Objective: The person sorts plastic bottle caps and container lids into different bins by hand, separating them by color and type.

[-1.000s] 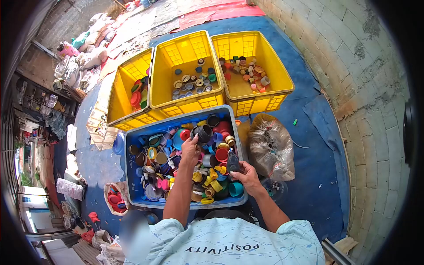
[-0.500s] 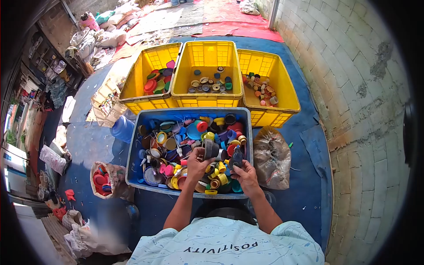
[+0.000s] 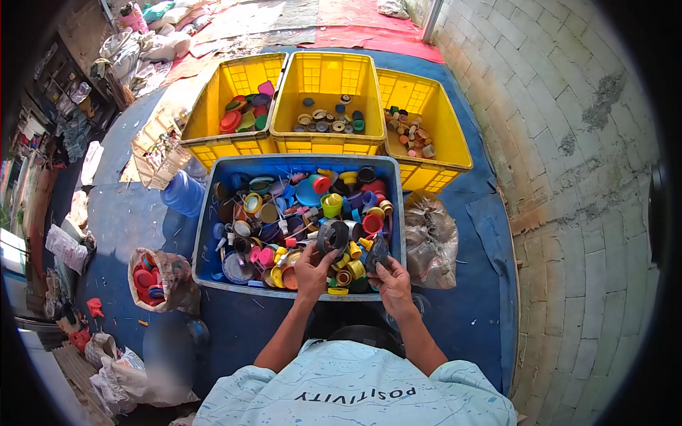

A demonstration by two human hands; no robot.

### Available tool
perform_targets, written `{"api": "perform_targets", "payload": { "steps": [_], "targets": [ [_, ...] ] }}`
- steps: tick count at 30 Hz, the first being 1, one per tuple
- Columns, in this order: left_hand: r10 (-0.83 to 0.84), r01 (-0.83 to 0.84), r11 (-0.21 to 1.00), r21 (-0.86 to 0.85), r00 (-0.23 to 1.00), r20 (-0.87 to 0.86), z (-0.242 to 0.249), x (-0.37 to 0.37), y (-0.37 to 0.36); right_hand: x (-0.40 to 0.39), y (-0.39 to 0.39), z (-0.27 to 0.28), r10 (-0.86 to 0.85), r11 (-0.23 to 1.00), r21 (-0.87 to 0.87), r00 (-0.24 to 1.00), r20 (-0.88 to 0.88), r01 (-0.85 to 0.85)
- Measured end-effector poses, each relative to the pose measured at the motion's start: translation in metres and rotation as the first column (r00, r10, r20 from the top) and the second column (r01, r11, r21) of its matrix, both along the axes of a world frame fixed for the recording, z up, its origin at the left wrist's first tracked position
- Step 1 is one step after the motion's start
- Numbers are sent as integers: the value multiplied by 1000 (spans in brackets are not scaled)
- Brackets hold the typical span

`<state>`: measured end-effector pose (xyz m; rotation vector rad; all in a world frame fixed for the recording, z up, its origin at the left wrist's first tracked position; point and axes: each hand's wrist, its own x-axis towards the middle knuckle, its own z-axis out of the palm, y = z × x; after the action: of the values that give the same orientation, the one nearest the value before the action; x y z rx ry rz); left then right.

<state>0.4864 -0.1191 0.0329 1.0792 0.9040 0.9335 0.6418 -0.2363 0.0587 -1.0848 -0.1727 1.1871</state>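
I am extending both forearms over the near edge of the blue crate (image 3: 206, 234). My left hand (image 3: 310, 268) is clamping one large grey cap (image 3: 332, 236), fingers curled. My right hand (image 3: 391, 278) is pinching one dark cap (image 3: 378, 253). Three yellow crates (image 3: 323, 145) are lining the blue crate's far edge.
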Motion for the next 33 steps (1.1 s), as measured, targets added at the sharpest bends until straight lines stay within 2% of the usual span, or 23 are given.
{"api": "perform_targets", "payload": {
  "steps": [3,7,8,12,18,20,21,22,23,24,27,29,31,33],
  "targets": [
    [2,64,956,-286,974,225,-1,10,-5,8,-10,-1,-69,997,-25,997,41,70],
    [25,175,873,-455,916,401,1,37,-11,29,-22,-13,-111,993,-27,994,15,112],
    [15,182,862,-472,924,383,2,45,-12,36,-22,-14,-121,992,-23,993,-4,121],
    [25,126,875,-467,952,305,6,93,-9,76,-11,-22,-139,990,-16,990,-22,138],
    [3,197,809,-553,940,340,2,205,47,171,41,-22,-197,979,47,980,1,197],
    [-119,270,854,-445,933,338,17,259,86,215,76,-10,-222,970,102,975,28,219],
    [-192,360,864,-351,882,431,6,281,114,240,99,-1,-234,965,133,971,41,227],
    [-195,315,869,-381,926,322,16,307,137,264,119,5,-207,962,191,977,43,196],
    [-126,217,890,-400,962,242,23,324,153,283,140,12,-251,950,207,966,63,234],
    [-119,197,896,-398,970,212,28,335,172,307,160,1,-259,953,187,961,95,238],
    [-71,138,934,-328,976,207,61,306,170,337,171,-26,-273,961,62,956,105,268],
    [-40,102,950,-296,977,211,53,265,168,330,151,-46,-311,945,107,950,-16,310],
    [-22,89,954,-287,973,229,47,208,156,316,121,-86,-308,949,69,951,1,307],
    [59,-1,953,-302,981,185,31,148,145,278,88,-87,-348,938,-30,936,-48,347]
  ]
}}
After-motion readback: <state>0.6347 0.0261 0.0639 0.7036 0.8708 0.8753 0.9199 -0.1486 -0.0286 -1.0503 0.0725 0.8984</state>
